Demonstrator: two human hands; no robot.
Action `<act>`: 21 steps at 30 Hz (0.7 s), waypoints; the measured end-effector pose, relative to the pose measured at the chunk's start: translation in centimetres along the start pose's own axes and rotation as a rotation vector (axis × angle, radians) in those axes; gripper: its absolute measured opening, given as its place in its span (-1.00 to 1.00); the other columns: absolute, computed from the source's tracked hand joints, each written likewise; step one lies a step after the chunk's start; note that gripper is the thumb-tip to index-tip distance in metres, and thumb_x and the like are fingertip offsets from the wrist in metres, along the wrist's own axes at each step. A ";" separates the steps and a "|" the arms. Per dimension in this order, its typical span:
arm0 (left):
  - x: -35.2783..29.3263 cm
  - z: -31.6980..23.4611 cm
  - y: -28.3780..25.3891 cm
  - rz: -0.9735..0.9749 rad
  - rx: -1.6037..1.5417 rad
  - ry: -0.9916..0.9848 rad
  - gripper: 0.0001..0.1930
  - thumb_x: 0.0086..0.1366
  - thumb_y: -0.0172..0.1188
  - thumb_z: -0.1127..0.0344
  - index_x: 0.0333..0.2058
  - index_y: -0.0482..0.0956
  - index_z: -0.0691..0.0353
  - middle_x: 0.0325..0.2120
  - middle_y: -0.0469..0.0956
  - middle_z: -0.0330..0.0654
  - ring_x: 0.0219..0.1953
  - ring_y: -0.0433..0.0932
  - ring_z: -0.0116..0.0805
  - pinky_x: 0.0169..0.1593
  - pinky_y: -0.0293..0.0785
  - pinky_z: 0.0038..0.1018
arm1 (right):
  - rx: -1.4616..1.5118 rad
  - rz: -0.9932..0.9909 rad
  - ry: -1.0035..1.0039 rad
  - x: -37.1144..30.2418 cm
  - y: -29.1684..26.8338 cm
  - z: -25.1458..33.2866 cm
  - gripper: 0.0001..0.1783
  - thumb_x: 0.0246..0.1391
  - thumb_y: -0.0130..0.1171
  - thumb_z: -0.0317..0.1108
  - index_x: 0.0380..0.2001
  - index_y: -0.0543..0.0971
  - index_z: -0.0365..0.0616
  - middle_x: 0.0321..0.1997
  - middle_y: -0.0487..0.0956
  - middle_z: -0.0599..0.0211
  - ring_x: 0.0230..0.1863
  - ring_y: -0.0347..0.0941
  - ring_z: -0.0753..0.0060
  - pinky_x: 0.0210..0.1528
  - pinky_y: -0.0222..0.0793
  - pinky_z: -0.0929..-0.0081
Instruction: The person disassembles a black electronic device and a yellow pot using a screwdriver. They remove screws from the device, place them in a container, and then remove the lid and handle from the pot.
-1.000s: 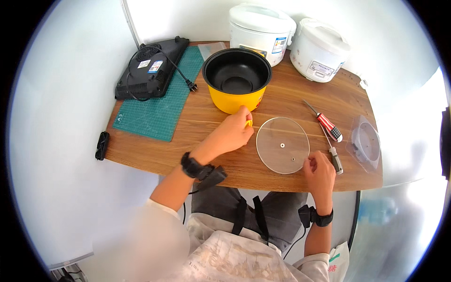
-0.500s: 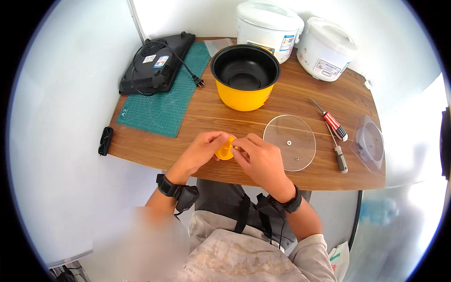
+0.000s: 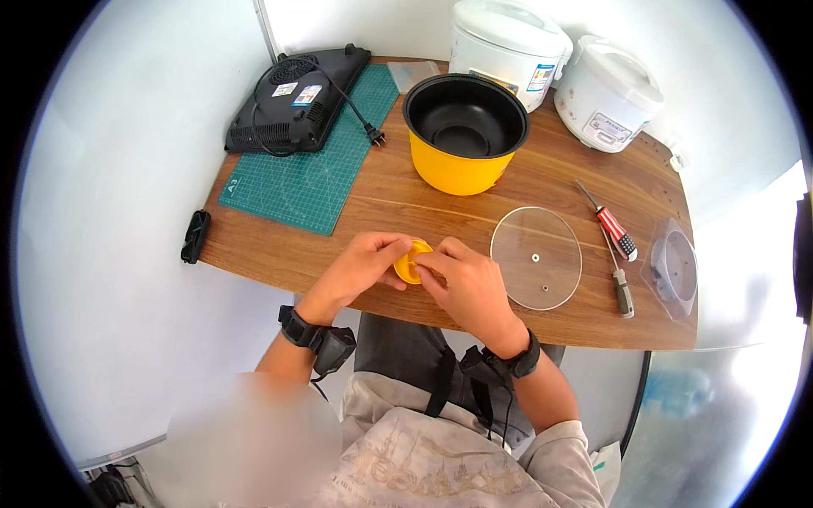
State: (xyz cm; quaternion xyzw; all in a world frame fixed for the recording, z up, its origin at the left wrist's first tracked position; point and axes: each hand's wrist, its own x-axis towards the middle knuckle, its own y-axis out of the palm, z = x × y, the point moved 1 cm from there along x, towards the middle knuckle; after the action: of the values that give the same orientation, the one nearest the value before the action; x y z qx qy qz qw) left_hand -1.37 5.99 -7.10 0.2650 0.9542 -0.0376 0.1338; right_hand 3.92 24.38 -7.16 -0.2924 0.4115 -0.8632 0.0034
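A small round yellow lid knob point(image 3: 405, 267), its hollow side showing, is held over the table's near edge. My left hand point(image 3: 369, 264) is closed around its left rim. My right hand point(image 3: 464, 278) is closed in a pinch, its fingertips over the knob's hollow middle. Whatever those fingertips grip is hidden. Just right of my right hand, a clear glass pot lid point(image 3: 550, 269) with a ringed hole at its centre and a smaller one near its edge lies flat on the table. Beyond the hands stands a yellow pot point(image 3: 461, 173) with a black inside.
Two white rice cookers point(image 3: 500, 51) point(image 3: 605, 93) stand at the back. A black appliance with a cord point(image 3: 296, 106) rests on a green cutting mat point(image 3: 288, 199). Right of the lid lie two screwdrivers point(image 3: 616, 233) point(image 3: 623, 296) and a clear plastic part point(image 3: 674, 269). A black object point(image 3: 196, 237) sits at the left edge.
The view has shifted, so the table's things appear slightly further right. Both hands stay at the knob, which looks turned a little; my right fingertips remain at its middle.
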 end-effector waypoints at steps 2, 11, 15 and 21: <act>0.1 0.1 -0.1 0.005 -0.001 -0.001 -0.61 0.54 -0.02 0.19 0.09 0.56 0.39 -0.10 0.62 -0.12 -0.14 0.64 -0.42 -0.16 0.69 -0.54 | 0.006 0.007 0.006 0.0 0.0 0.0 -0.92 0.09 0.28 -0.37 -0.35 0.67 -0.10 -0.38 0.52 0.29 -0.40 0.58 0.17 -0.39 0.53 0.32; -0.2 0.2 -1.0 -0.050 -0.013 0.026 -0.62 0.53 0.02 0.22 0.11 0.54 0.40 -0.06 0.62 -0.10 -0.11 0.65 -0.39 -0.16 0.70 -0.54 | 0.069 -0.015 0.038 -0.1 -0.9 0.1 -0.86 0.06 0.31 -0.40 -0.27 0.67 -0.11 -0.33 0.56 0.25 -0.40 0.57 0.11 -0.38 0.53 0.30; -0.2 -0.6 -2.9 -0.167 0.054 0.025 -0.62 0.50 0.07 0.23 0.12 0.54 0.39 -0.07 0.62 -0.11 -0.09 0.65 -0.38 -0.15 0.70 -0.54 | 0.092 -0.021 0.068 -1.1 -1.7 -0.1 -0.84 0.07 0.30 -0.41 -0.23 0.66 -0.10 -0.37 0.55 0.25 -0.41 0.56 0.09 -0.39 0.52 0.30; 0.2 -0.2 -10.6 -0.470 0.129 0.096 -0.64 0.42 0.19 0.18 0.06 0.60 0.28 -0.17 0.66 -0.23 -0.24 0.64 -0.52 -0.35 0.57 -0.63 | 0.070 -0.061 0.218 -4.6 -4.7 -1.1 -0.86 0.08 0.29 -0.45 -0.25 0.67 -0.11 -0.37 0.58 0.25 -0.46 0.56 0.16 -0.42 0.50 0.31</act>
State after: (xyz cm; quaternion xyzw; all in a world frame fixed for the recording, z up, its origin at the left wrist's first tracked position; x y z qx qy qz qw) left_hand -6.98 -2.96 -6.96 0.0451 0.9905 -0.1159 0.0589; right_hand 8.23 29.39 -6.71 -0.2090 0.3698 -0.9035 -0.0571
